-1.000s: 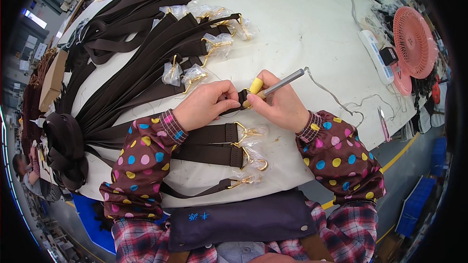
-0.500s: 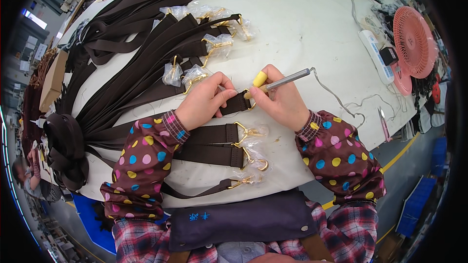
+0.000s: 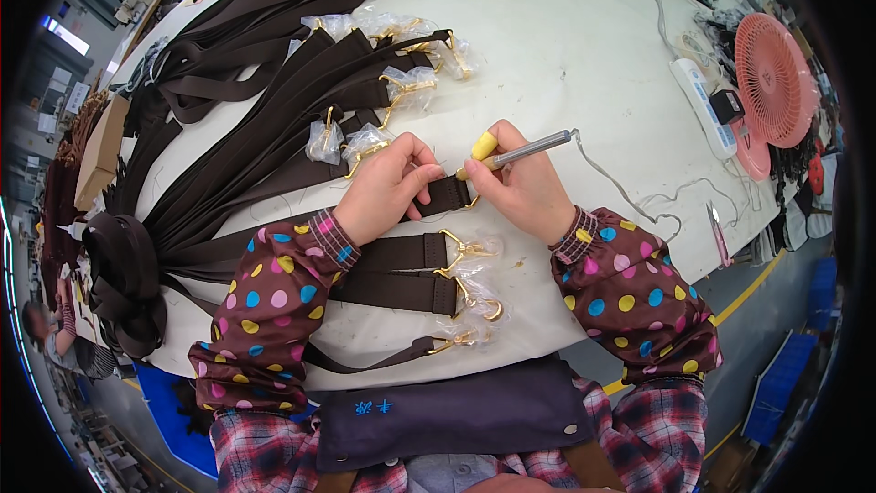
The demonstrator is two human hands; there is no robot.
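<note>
My right hand (image 3: 525, 184) grips a corded, pen-shaped tool (image 3: 529, 151) with a grey metal shaft, like a soldering iron. A yellow finger cover (image 3: 484, 145) is on one finger of that hand. The tool's tip end points at the edge of a dark brown webbing strap (image 3: 447, 194), beside its gold metal ring. My left hand (image 3: 391, 184) lies over the same strap, thumb and forefinger pinched together near the tip. What sits in that pinch is too small to make out. Nearer to me lie more straps (image 3: 392, 292) with gold hooks (image 3: 453, 254) in clear plastic.
Bundled straps (image 3: 301, 82) cover the left of the white table (image 3: 584, 64). At the right stand a pink fan (image 3: 776, 78), a white power strip (image 3: 704, 108) and small snips (image 3: 719, 233). The tool's grey cord (image 3: 613, 184) trails across the table. A cardboard box (image 3: 102, 151) is far left.
Both hands have shifted only slightly: the left a little to the right, the right with its tool a little to the left. The loose straps lie as before.
</note>
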